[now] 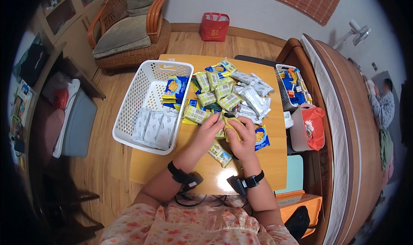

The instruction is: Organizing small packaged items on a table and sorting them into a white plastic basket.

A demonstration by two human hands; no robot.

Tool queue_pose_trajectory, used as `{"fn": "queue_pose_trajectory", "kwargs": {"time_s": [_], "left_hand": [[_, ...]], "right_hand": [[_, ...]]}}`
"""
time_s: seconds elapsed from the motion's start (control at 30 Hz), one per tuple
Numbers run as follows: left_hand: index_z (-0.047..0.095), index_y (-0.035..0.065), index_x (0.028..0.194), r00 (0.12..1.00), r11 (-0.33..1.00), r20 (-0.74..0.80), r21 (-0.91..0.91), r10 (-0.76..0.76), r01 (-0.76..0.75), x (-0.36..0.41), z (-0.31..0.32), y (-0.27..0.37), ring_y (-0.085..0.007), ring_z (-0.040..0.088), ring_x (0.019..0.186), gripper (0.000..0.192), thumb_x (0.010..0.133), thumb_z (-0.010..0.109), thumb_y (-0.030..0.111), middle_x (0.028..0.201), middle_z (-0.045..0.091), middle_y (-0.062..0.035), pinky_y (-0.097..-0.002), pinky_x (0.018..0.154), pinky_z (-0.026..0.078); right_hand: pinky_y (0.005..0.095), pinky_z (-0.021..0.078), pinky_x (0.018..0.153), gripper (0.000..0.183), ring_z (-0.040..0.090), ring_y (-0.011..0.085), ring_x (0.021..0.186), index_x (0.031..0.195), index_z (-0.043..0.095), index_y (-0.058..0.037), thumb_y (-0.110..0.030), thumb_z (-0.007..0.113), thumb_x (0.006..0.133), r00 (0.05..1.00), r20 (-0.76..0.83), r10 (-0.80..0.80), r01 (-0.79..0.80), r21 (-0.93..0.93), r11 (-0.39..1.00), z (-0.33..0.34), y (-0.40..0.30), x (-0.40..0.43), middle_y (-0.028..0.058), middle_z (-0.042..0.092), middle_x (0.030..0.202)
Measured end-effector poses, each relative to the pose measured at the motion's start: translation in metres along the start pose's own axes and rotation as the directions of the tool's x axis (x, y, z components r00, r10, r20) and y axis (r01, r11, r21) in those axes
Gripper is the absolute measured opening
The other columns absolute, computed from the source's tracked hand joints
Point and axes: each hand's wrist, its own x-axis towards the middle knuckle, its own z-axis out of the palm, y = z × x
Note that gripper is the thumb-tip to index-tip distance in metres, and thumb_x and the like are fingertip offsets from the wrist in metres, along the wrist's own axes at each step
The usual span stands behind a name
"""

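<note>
Both hands meet over the front of a heap of snack packets. My left hand [209, 132] pinches the left side of a yellow-green packet [221, 133]. My right hand [241, 137] is closed around a yellow item with a black end [233, 132]; its exact kind is unclear. Behind them lie several green-checked packets [224, 90] and silver packets [255, 98]. A blue cracker packet [262, 138] is right of my right hand, and another green-yellow packet [220, 154] lies below the hands. At left, a white perforated basket [126, 116] holds silver packets [155, 129] and blue cracker packets [176, 88].
The wooden table [206, 177] borders a bed [348, 132] at right. Beside it stand a basket of toy bricks [293, 85], a bin with a red bag [298, 129] and an orange box [298, 196]. A rattan armchair [129, 41] stands behind; another person [385, 99] is far right.
</note>
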Motion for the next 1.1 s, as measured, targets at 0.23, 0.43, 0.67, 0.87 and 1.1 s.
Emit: {"fn": "queue_pose_trajectory", "kwargs": {"time_s": [0.23,0.43,0.67,0.87,1.1], "left_hand": [[0.059,-0.0029,0.127,0.993,0.984,0.114,0.175,0.012,-0.032,0.000,-0.007,0.003,-0.0070,0.053,0.098,0.032,0.100,0.056,0.013,0.108,0.062,-0.0005,-0.0239,0.086,0.044],[0.061,-0.0025,0.125,0.998,0.983,0.066,0.183,-0.004,-0.008,0.001,-0.005,0.005,-0.0046,0.052,0.092,0.031,0.099,0.056,0.014,0.102,0.062,0.0016,-0.0209,0.080,0.043],[0.060,-0.0043,0.121,1.000,0.968,0.002,0.250,-0.024,0.023,0.005,-0.022,-0.015,-0.0077,0.055,0.100,0.031,0.100,0.054,0.017,0.109,0.064,-0.0017,-0.0252,0.090,0.044],[0.054,-0.0020,0.129,0.996,0.995,-0.085,-0.094,0.008,-0.016,0.015,-0.022,-0.021,-0.0134,0.060,0.106,0.035,0.104,0.047,0.021,0.116,0.065,-0.0071,-0.0294,0.094,0.047],[0.054,0.0020,0.124,0.983,0.967,-0.181,-0.245,0.023,-0.068,0.015,-0.017,-0.009,-0.0173,0.065,0.100,0.027,0.107,0.045,0.020,0.111,0.065,-0.0090,-0.0317,0.087,0.053]], "right_hand": [[0.0358,0.0508,0.081,0.024,0.062,0.0284,0.093,0.111,0.072,-0.0022,-0.008,0.071,0.087,0.990,-0.049,0.132,-0.132,-0.003,0.991,-0.006,0.005,0.003,0.0145,0.062,0.102],[0.0359,0.0513,0.080,0.022,0.062,0.0297,0.092,0.109,0.074,-0.0037,-0.009,0.072,0.087,1.000,-0.020,0.014,-0.015,-0.060,0.998,-0.005,-0.002,0.004,0.0153,0.061,0.101],[0.0370,0.0526,0.078,0.019,0.064,0.0320,0.093,0.106,0.075,-0.0053,-0.009,0.072,0.087,0.998,-0.029,0.058,-0.062,-0.162,0.985,-0.010,0.001,0.006,0.0169,0.062,0.101],[0.0370,0.0535,0.078,0.021,0.065,0.0322,0.091,0.106,0.075,-0.0056,-0.011,0.073,0.086,0.998,-0.038,0.055,-0.060,-0.134,0.989,-0.006,0.004,0.004,0.0173,0.063,0.102],[0.0377,0.0549,0.073,0.026,0.065,0.0299,0.089,0.101,0.078,-0.0157,-0.012,0.080,0.076,0.974,0.218,-0.068,0.085,-0.072,0.994,0.007,-0.014,0.000,0.0130,0.063,0.100]]}}
